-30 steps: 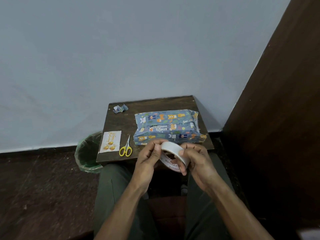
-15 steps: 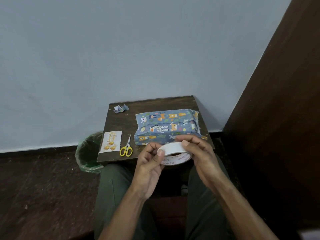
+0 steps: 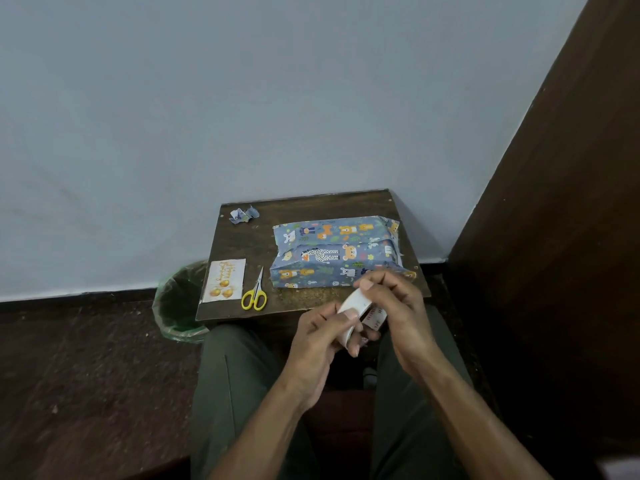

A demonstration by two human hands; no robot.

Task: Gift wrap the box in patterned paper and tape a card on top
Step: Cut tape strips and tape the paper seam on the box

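A box wrapped in blue animal-print paper point(image 3: 337, 252) lies on the right half of a small dark wooden table point(image 3: 249, 244). A white card with gold ornaments point(image 3: 224, 280) rests at the table's front left corner. Both hands hold a white tape roll point(image 3: 353, 303) over my lap, just in front of the box. My left hand point(image 3: 320, 337) grips the roll from below with its thumb on the outer face. My right hand point(image 3: 398, 306) pinches the roll's top edge with its fingertips. Most of the roll is hidden by the fingers.
Yellow-handled scissors point(image 3: 255, 292) lie between the card and the box. A crumpled scrap of wrapping paper point(image 3: 243, 215) sits at the table's back left. A green-lined bin point(image 3: 180, 303) stands on the floor left of the table. A dark wooden panel point(image 3: 554, 237) rises on the right.
The tape roll has been turned from lying nearly flat to standing on edge between my hands. My right fingers shifted to its top edge. The box, card and scissors stayed put.
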